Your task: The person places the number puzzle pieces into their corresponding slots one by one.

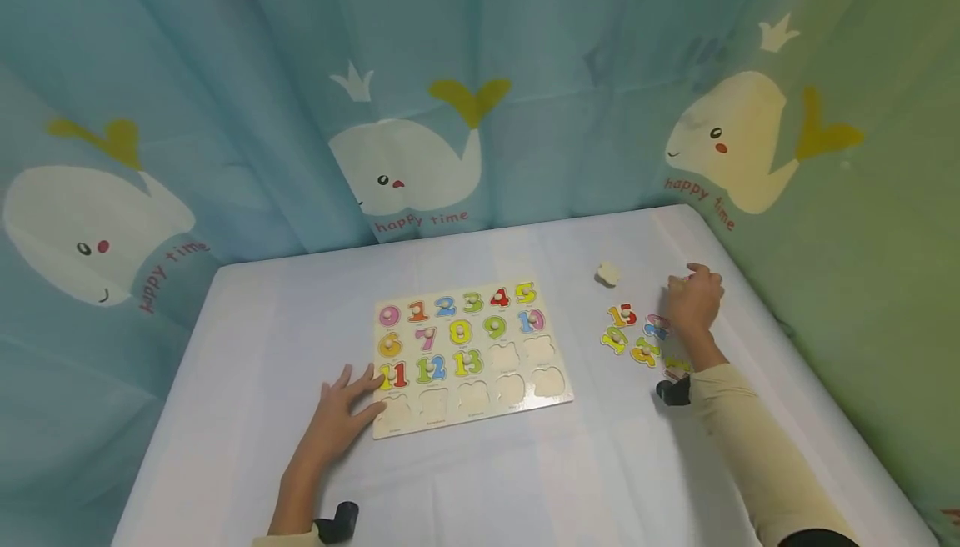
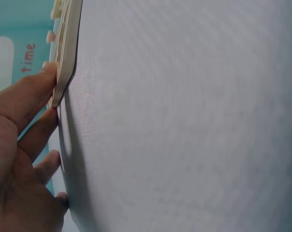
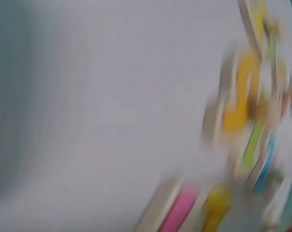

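A wooden number puzzle board (image 1: 473,398) lies on the table, with knobbed numbers 0 to 13 in place and bare recesses in its lower rows. At its left edge rests my left hand (image 1: 333,422), fingers spread, thumb and index finger touching the board. In the left wrist view the thumb (image 2: 32,89) meets the board's edge (image 2: 68,53). My right hand (image 1: 693,305) is over the table's right side, its fingers pinching what seems a number puzzle piece (image 1: 687,278); only a bit of pink shows. The right wrist view is blurred.
Loose number pieces lie beside the right hand: a 15 (image 1: 622,315), a yellow-green piece (image 1: 614,339), an orange-and-green piece (image 1: 645,352) and a pink-and-blue one (image 1: 657,327). Behind them is a plain-faced wooden piece (image 1: 608,274). A whale-print curtain (image 1: 525,155) surrounds the table.
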The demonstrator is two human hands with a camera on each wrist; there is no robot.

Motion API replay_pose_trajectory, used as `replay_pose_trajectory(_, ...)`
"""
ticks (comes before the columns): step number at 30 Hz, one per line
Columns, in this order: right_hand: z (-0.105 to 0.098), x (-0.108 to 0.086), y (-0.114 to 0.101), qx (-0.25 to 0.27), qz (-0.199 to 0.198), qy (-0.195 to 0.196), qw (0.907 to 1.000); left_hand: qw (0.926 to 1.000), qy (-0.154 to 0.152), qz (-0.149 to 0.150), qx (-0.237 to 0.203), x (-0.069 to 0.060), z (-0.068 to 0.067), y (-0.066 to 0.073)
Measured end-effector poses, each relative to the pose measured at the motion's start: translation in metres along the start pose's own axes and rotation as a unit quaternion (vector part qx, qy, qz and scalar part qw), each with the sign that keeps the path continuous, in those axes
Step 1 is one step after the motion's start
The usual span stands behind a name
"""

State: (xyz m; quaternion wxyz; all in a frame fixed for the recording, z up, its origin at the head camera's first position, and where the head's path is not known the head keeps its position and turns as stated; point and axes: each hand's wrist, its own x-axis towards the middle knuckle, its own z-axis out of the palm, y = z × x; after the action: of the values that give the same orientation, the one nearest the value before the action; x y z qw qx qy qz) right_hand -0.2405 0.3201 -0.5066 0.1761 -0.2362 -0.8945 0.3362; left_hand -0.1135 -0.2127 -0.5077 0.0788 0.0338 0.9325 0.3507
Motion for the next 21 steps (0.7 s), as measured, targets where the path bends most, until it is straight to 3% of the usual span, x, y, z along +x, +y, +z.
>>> replay_pose_trajectory(2, -0.005, 0.005, 0.012, 0.013, 0.036, 0.0, 0.9992, 1.0, 0.002, 0.0, 0.002, -0.001, 0.0, 0.0)
replay_pose_trajectory(4, -0.009, 0.009, 0.021, 0.015, 0.046, -0.007, 0.9988, 1.0, 0.003, 0.0, 0.003, 0.0, 0.0, -0.001)
replay_pose_trajectory(11, -0.013, 0.011, 0.023, -0.003, 0.019, -0.008, 0.9998, 0.9999, 0.002, 0.013, 0.001, 0.002, 0.002, 0.001)
replay_pose_trajectory(13, -0.007, 0.007, 0.016, 0.005, -0.019, -0.017, 0.9997, 0.9999, 0.004, 0.012, 0.001, 0.001, 0.002, 0.001)
replay_pose_trajectory(16, 0.006, -0.004, 0.0, 0.028, -0.12, -0.057, 0.9907, 1.0, 0.005, 0.008, 0.001, 0.001, 0.002, 0.001)
replay_pose_trajectory(18, 0.017, -0.016, -0.014, 0.042, -0.199, -0.098, 0.9742, 1.0, 0.004, 0.007, 0.002, 0.0, 0.002, 0.001)
replay_pose_trajectory(21, 0.033, -0.038, -0.037, 0.057, -0.303, -0.156, 0.9384, 1.0, 0.006, 0.007, 0.003, -0.001, 0.002, 0.0)
